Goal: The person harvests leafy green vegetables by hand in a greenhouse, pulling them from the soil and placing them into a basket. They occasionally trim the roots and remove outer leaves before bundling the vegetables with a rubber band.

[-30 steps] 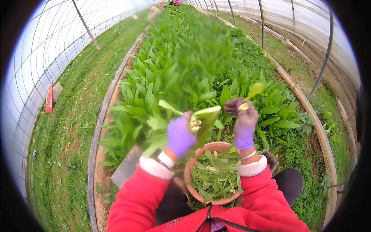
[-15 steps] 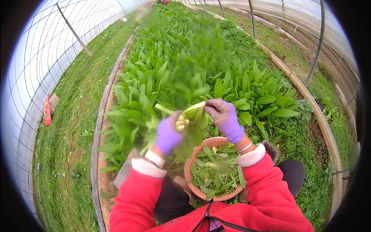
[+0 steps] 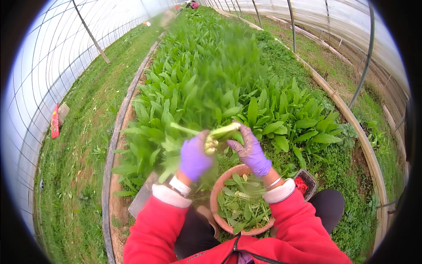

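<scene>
In its soiled purple glove, my left hand (image 3: 194,157) is closed round the pale lower end of a leafy green plant (image 3: 224,130), whose leaves hang downward, partly hidden and blurred. My right hand (image 3: 251,152), also gloved in purple, pinches the whitish end of one stalk of that plant, to the right of the left hand. Below the hands, between my knees, stands a terracotta-coloured basin (image 3: 214,200) holding loose green leaves (image 3: 244,207). My right forearm passes over its right rim.
A dense bed of leafy greens (image 3: 198,75) stretches ahead, edged by wooden boards (image 3: 347,112). Beside my right knee sits a dark plastic tub (image 3: 313,181) with something red inside. A red object (image 3: 55,121) lies far left, near the greenhouse wall. Metal hoops (image 3: 367,57) rise at right.
Both hands keep their hold on the plant. The right hand has dropped slightly and turned, bending its stalk. My view has shifted, so the tub's red contents now show.
</scene>
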A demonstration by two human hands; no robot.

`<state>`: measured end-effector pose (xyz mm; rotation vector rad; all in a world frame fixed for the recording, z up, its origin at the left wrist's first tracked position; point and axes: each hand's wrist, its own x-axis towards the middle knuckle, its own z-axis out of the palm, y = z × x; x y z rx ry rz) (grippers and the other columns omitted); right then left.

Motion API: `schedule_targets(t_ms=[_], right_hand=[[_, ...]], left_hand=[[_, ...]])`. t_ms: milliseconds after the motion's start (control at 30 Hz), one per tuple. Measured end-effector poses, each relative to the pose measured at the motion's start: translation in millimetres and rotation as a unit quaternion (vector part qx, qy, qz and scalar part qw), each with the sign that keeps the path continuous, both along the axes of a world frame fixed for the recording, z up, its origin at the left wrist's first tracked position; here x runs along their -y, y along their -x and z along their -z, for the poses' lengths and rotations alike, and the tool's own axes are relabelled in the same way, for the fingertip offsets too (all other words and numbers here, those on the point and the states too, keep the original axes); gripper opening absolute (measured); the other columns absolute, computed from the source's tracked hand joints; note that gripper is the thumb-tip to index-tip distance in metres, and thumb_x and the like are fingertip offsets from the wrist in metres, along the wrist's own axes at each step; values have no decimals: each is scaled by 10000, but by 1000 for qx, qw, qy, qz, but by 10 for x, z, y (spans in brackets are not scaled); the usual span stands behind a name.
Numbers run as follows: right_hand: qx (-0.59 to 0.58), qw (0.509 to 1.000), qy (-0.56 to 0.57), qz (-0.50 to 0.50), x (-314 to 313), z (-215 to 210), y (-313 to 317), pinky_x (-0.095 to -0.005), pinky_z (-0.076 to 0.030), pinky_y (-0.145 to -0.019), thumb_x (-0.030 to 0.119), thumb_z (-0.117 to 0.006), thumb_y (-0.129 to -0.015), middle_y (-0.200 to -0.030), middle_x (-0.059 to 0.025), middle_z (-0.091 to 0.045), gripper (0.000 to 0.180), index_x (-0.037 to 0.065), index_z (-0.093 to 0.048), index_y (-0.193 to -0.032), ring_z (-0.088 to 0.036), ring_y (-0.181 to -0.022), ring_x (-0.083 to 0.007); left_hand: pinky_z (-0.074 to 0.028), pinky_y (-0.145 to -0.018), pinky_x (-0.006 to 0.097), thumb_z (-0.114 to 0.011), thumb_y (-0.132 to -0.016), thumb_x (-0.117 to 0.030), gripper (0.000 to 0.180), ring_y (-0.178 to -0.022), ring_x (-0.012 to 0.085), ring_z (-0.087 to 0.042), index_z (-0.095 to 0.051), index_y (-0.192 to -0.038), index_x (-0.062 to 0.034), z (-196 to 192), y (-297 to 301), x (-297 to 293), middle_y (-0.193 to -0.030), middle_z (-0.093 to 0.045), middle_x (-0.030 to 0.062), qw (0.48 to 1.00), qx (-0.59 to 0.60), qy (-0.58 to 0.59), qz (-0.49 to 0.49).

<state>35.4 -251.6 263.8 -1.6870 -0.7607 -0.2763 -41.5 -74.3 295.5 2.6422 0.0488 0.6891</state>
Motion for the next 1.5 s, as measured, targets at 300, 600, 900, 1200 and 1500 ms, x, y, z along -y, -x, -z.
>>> schedule_targets(t_ms=[300, 600, 900, 1200, 1500], right_hand=[[210, 931, 244, 174, 201, -473, -253, -441, -423, -985, 59, -641, -874, -965, -68, -698, 323, 125, -652, -1190, -659, -880, -263], [-194, 963, -162, -94, -304, -161, 224, -276, -472, -968, 17, -572, -971, -1181, -74, -662, 307, -31, -600, -1273, -598, -1065, -129], [-79, 979, -158, -104, -443, -163, 230, -311, -449, -1022, 86, -524, -1003, -1272, -134, -630, 362, 1, -559, -1353, -599, -1128, -197], [-46, 960, -231, -154, -943, -89, 236, -389, -301, -1176, 76, -459, -1022, -1544, -146, -360, 404, 92, -515, -1422, -359, -1422, -284], [-277, 918, -67, -276, -398, 1135, -590, -348, -494, -961, 323, -551, -980, -1137, -149, -694, 373, 16, -692, -1139, -654, -1034, -234]], left_hand=[[-541, -750, 303, -681, -768, -10, 611, -829, 180, -661, -547, -1363, -52, -194, 76, 25, -993, -693, 105, 924, -14, 364, 116], [-530, -825, 247, -746, -789, 2, 483, -898, 72, -631, -600, -1249, 6, -269, 149, 83, -1050, -680, 4, 820, -54, 548, 155], [-517, -900, 262, -763, -775, 36, 563, -983, 103, -627, -558, -1298, -10, -296, 184, 130, -1148, -661, 31, 790, -18, 600, 123], [-495, -930, 259, -704, -779, 62, 560, -1058, 125, -606, -507, -1299, 3, -310, 201, -26, -1178, -618, 52, 810, 58, 578, 87], [-500, -934, 292, -644, -768, 80, 526, -1048, 171, -624, -492, -1267, 11, -322, 251, -177, -1139, -637, 97, 885, 5, 465, 19]])
